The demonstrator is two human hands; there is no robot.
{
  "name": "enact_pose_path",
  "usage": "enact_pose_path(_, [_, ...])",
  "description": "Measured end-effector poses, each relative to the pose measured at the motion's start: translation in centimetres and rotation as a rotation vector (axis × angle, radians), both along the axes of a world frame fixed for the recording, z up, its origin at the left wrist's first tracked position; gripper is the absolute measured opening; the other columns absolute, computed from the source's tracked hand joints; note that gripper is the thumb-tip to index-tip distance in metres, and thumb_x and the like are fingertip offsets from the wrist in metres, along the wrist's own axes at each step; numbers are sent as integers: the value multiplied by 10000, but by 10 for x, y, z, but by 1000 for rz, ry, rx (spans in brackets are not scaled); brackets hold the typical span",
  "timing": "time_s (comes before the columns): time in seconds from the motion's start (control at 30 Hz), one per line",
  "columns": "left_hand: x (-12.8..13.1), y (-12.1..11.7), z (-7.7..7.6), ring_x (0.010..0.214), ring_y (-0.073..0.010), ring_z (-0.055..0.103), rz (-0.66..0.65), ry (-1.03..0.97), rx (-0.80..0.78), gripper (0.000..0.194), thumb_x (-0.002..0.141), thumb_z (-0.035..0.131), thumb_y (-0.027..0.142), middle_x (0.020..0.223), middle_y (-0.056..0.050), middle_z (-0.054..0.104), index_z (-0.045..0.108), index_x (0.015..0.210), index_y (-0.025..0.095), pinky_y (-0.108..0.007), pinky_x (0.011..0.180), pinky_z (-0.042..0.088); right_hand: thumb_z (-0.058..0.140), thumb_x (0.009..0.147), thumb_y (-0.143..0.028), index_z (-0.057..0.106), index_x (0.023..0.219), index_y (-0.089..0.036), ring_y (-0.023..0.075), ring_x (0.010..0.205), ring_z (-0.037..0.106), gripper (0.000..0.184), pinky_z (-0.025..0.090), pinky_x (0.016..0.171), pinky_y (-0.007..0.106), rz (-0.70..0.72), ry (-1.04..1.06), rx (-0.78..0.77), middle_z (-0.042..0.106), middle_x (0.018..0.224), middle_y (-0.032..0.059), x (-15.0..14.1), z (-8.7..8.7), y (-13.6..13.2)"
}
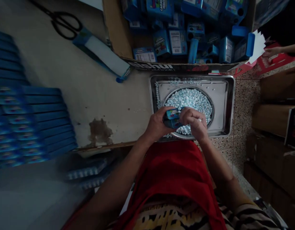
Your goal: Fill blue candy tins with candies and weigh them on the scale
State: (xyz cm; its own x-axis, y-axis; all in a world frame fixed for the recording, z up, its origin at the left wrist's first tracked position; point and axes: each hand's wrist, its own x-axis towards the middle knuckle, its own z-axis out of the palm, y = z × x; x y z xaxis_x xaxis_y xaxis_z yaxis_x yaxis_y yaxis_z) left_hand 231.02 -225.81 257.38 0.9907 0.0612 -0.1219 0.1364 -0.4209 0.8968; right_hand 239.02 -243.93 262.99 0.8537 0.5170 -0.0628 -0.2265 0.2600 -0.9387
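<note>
From where I stand, the left hand [157,126] is wrapped around a small blue box [172,120], just above the bowl [212,103] of pale pieces [191,97]. The right hand [196,124] is at the box's near end, fingers curled in, seemingly closed on a few pieces (one white bit peeks out of the fist; how many are inside, I can't tell). The bowl sits in a metal tray [221,105], with loose pieces around it. Beyond the tray, a carton [116,35] holds more blue boxes.

I'd judge the step in hand to be working pieces at the box's opening. The next move calls for a steady left hold and careful right fingertips.
</note>
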Motion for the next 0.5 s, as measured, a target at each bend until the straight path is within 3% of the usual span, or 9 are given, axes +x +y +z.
enact_pose_path(0.13, [2,2,-4,1070,-275,812,45,-16,-16,775,674,1007,397,1242,-52,822,691,1362,227,-352,962,652,573,1017,-593,688,680,-300,296,875,692,461,549,964,519,-12,-110,-159,720,767,48,-12,0,-16])
enact_pose_path(0.2, [4,6,-5,1103,-278,811,74,-53,-31,800,683,1025,443,1276,-64,818,689,1378,232,-363,979,653,507,1050,-549,708,744,-304,315,1110,739,441,508,1153,567,-102,-154,-210,797,904,49,-7,-9,-31])
enact_pose_path(0.27, [5,9,-6,1189,-291,796,66,-116,-78,789,709,1033,462,1338,-81,802,693,1388,248,-398,1053,641,508,1049,-475,735,874,-302,311,1309,706,334,453,1249,593,-149,-221,-382,829,1116,47,2,-26,-49])
enact_pose_path(0.37, [3,11,-6,1309,-323,760,4,-199,-236,771,739,1037,480,1398,-100,781,698,1404,286,-477,1151,613,609,986,-414,748,1141,-273,341,1437,618,251,444,1261,619,-18,-450,-808,745,1417,111,19,-64,-67])
enact_pose_path(0.43, [0,7,-8,1349,-349,746,23,-190,-343,803,747,1035,512,1456,-118,756,679,1437,310,-528,1151,622,675,966,-427,714,1328,-242,390,1520,519,409,410,1279,644,132,-634,-1008,632,1583,166,27,-86,-66])
enact_pose_path(0.5, [-6,2,-11,1380,-377,731,49,-150,-378,824,748,1033,531,1501,-138,731,670,1456,316,-584,1152,624,732,959,-448,638,1507,-247,436,1590,410,592,382,1284,666,266,-772,-1109,516,1704,179,31,-99,-57])
